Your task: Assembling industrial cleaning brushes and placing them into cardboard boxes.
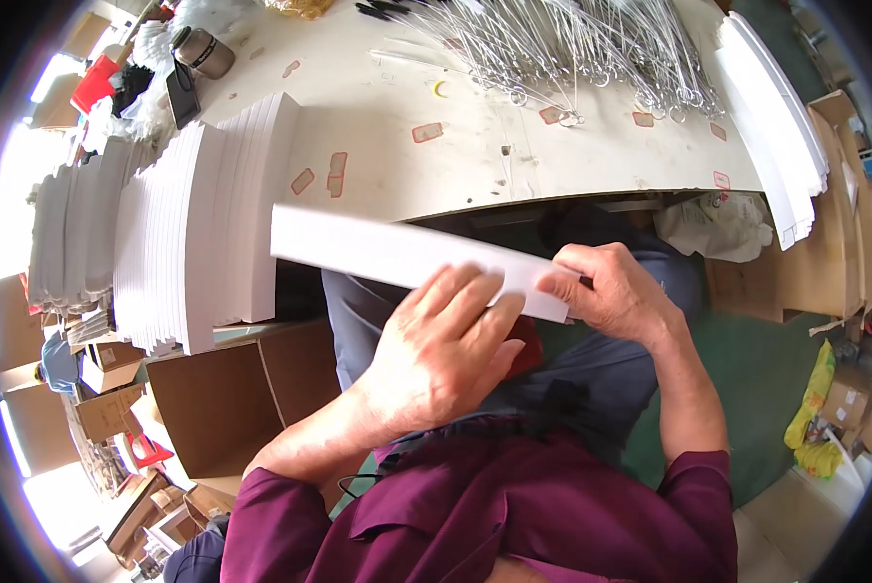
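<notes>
A long, narrow white cardboard box [358, 243] lies aslant over my lap, just off the table's front edge, its left end blurred by motion. At its right end, my right hand [616, 296] pinches it between thumb and bent fingers. My left hand [446, 350] lies across its middle and right part, fingers curled on the white face and the thumb lower down; the fingertips are slightly smeared. The inside of the box is hidden. Left of it stand tight rows of similar white boxes [169, 243], reaching past the table's front edge.
Thin metal rods with looped ends [601, 68] are heaped on the far side of the white table [368, 126]. More long white pieces [771, 136] lie along its right edge. A metal flask [205, 53] stands far left. An open cardboard carton [212, 403] sits low on the left.
</notes>
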